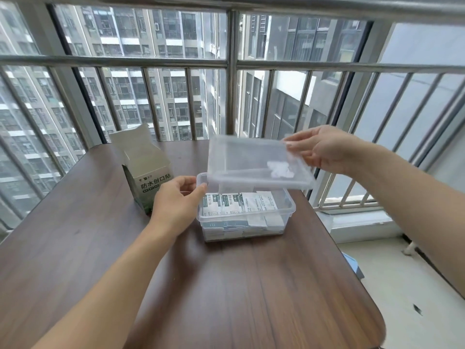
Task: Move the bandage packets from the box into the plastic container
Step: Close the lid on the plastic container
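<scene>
A clear plastic container [286, 217] stands on the brown wooden table [176, 285], filled with several white bandage packets [236, 205]. My left hand [176, 202] rests against the container's left rim, fingers curled on its corner. Its clear lid [251, 165] hangs tilted above the container, pinched at the right edge by my right hand [324, 149]. Left of the container stands the grey-green bandage box [146, 170] with its top flaps open; its inside is hidden from view.
The table's far edge sits close to a metal window railing [231, 61] with glass behind it. To the right the table ends above a pale floor [402, 285], where a blue object [352, 265] lies near the table edge.
</scene>
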`<state>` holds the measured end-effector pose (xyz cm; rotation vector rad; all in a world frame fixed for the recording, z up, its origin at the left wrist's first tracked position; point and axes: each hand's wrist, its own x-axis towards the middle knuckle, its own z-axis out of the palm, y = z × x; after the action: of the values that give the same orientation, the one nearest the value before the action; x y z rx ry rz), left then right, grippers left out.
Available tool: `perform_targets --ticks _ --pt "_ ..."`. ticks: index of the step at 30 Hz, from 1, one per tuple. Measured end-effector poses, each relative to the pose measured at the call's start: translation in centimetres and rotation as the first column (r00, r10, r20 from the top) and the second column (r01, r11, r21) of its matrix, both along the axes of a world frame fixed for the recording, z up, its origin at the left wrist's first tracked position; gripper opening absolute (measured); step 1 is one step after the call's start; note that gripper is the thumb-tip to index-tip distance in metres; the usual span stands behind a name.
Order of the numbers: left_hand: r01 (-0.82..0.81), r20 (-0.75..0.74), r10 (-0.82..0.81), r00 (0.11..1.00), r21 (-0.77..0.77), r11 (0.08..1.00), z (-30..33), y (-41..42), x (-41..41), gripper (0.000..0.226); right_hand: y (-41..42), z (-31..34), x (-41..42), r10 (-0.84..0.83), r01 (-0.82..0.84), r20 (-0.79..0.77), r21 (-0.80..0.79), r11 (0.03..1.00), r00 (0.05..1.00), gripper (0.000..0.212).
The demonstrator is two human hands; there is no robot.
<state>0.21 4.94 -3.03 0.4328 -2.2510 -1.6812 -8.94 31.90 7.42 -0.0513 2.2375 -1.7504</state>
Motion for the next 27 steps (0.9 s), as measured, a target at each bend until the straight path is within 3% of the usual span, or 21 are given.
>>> perform_targets --ticks 2,6,9,12,17,22,27 --pt "-0.012 -0.013 0.013 1.0 0.024 1.0 0.0 -0.1 0.0 0.017 -1.0 -0.7 0.6 0.048 -0.047 -0.016 0.087 0.995 0.999 0.02" --pt "-0.039 -0.026 0.046 0.999 0.221 0.974 0.6 0.1 0.4 0.04 -1.9 -2.3 1.0 0.031 -0.01 -0.135 0.154 0.988 0.99 0.018" --pt "0.023 -0.082 -0.011 0.997 0.138 0.99 0.2 0.2 1.0 0.028 -2.2 -3.6 1.1 0.03 0.043 -0.264 0.266 0.963 0.964 0.015" --pt "0.021 -0.107 -0.016 0.994 0.047 0.999 -0.3 0.3 1.2 0.022 -2.8 -4.5 1.3 0.042 0.042 -0.288 0.28 0.959 0.957 0.014" --pt "0.032 -0.109 -0.027 0.994 0.039 0.999 -0.2 0.5 1.2 0.021 -3.6 -6.2 0.8 0.009 0.122 -0.375 0.326 0.937 0.927 0.016" --pt "0.041 -0.069 -0.036 0.997 0.072 0.997 -0.2 0.9 1.1 0.022 -3.9 -8.0 1.1 -0.048 0.154 -0.351 0.279 0.948 0.935 0.015" --pt "-0.106 0.125 0.093 0.988 0.102 0.989 -0.4 0.9 0.8 0.045 -3.9 -7.0 2.3 -0.124 0.201 -0.214 0.387 0.9 0.969 0.056"
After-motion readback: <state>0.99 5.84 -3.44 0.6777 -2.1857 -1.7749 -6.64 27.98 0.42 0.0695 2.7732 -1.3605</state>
